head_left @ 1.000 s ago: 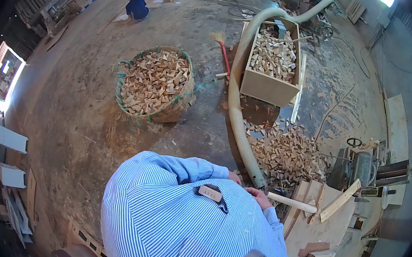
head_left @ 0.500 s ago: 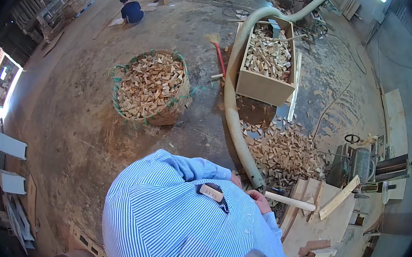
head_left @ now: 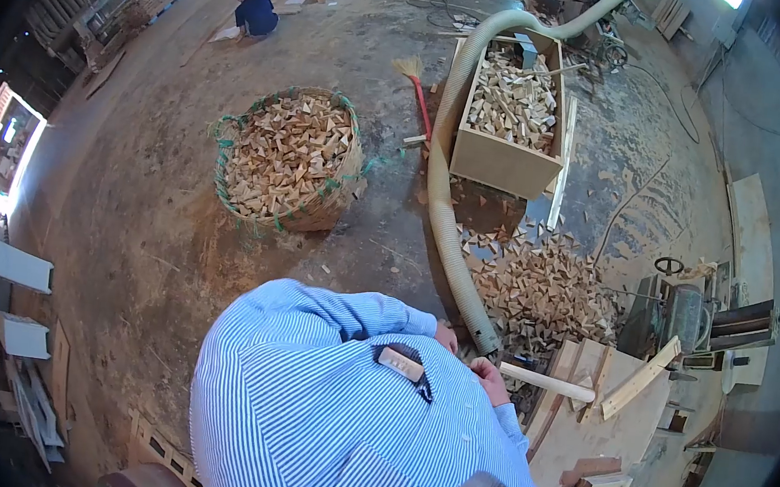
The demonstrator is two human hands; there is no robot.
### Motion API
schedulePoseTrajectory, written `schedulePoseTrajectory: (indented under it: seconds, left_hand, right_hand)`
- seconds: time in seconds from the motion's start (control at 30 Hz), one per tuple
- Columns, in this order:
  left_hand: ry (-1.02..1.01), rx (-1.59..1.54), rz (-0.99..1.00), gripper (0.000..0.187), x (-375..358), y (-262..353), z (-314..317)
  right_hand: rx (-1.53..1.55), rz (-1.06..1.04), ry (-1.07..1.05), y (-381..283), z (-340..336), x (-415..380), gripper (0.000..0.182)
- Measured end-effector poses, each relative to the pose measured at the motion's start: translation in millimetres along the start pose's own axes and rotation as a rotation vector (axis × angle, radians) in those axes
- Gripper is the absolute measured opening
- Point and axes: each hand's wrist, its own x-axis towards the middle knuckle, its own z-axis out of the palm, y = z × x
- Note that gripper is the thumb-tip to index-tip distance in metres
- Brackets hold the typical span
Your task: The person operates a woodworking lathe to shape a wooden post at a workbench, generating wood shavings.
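Both of my hands show at the front of my blue-striped shirt, close to the lower end of a ribbed hose (head_left: 449,221). My left hand (head_left: 447,337) is partly covered by the shirt, and its fingers cannot be made out. Just right of the hose end, my right hand (head_left: 490,381) has its fingers bent together; whatever they hold is too small to tell. A pale wooden rod (head_left: 548,382) starts beside my right hand and reaches over a wooden worktable (head_left: 611,434). Small wood offcuts (head_left: 545,291) lie heaped beyond my hands.
A basket (head_left: 345,178) of offcuts stands ahead left. A wooden box (head_left: 506,164) of offcuts stands beyond the heap, beside a red-handled broom (head_left: 419,105). Machinery (head_left: 685,314) is at the right. A person (head_left: 256,16) crouches far off.
The view has shifted slightly. My left hand shows a little more beyond the shirt, and my right hand stays near the hose end. The far person has leaned slightly.
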Motion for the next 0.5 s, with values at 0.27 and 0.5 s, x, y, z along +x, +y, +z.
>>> schedulePoseTrajectory:
  seconds: [0.27,0.5]
  left_hand:
    - [-0.142,-0.172,-0.069,0.053,-11,9,-11]
    - [-0.133,0.023,-0.075,0.054,-17,19,-22]
  right_hand:
    - [0.113,0.006,-0.007,6,-1,5,0.011]
    - [0.089,0.001,-0.027,0,0,3,0.016]
